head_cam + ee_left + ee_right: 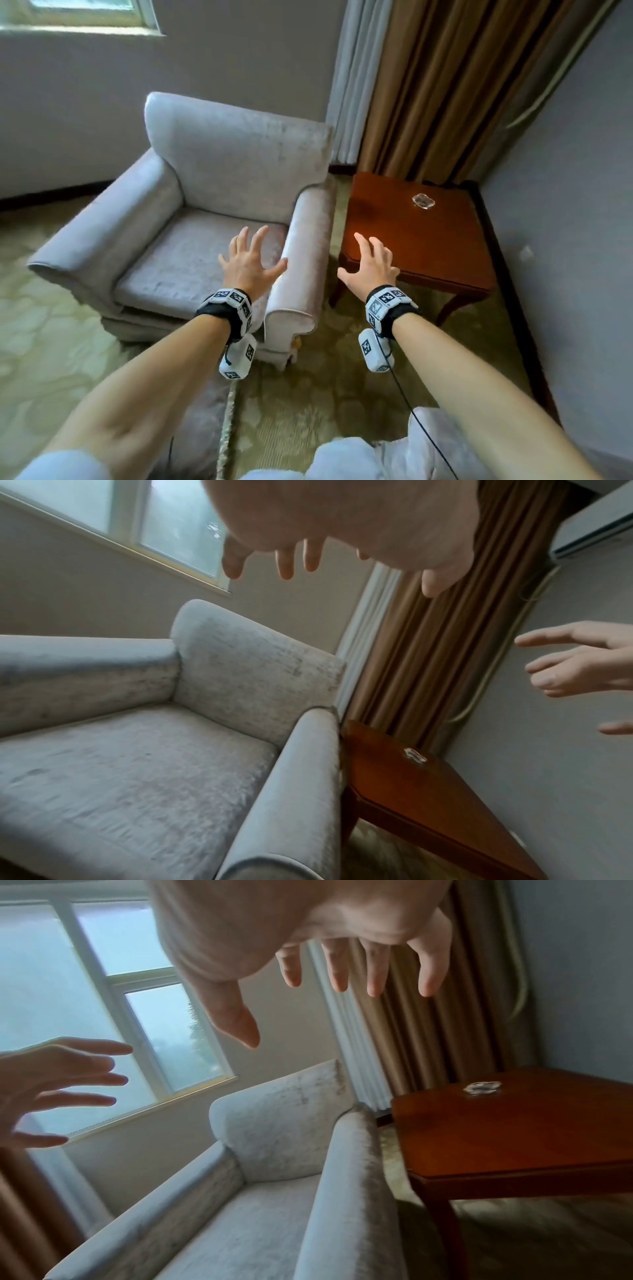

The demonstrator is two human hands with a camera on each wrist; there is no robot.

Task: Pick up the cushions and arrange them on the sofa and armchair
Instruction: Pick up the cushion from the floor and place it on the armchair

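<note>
Pale-walled corner, brown curtain behind. Grey armchair facing forward, seat bare; wooden side table just beside its arm, small glass dish on top. Left hand and right hand spread, gripping nothing. Cushions unseen.

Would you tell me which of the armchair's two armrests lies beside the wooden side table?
The armrest just right of the left hand; it runs alongside the side table, while the other armrest faces open carpet.
</note>
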